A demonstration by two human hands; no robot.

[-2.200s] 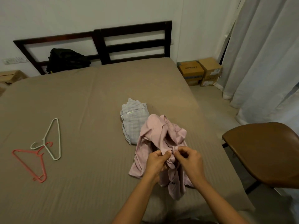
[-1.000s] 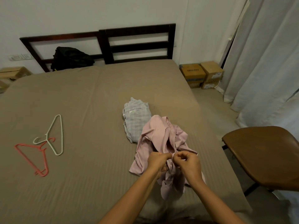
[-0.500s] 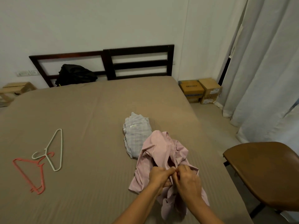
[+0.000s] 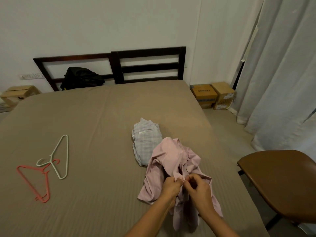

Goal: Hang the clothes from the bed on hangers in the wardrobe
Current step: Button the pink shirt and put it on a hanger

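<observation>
We are pinching the front edge of the pink shirt (image 4: 171, 156) with both hands, our left hand (image 4: 171, 186) and right hand (image 4: 199, 189) each closing thumb and fingertips on thin cloth, probably at a button. Tugging hard here could be tearing a thread, and the limp, crumpled fabric could be slipping from so small a hold. The shirt is lying rumpled on the ribbed taupe bed (image 4: 102, 117). Just beyond it and touching it, a folded checked shirt (image 4: 147, 142) is resting. Well to its left, two thin wiry hangers — white hanger (image 4: 67, 154), coral hanger (image 4: 47, 183) — are lying with hooks crossed, likely to snag each other.
</observation>
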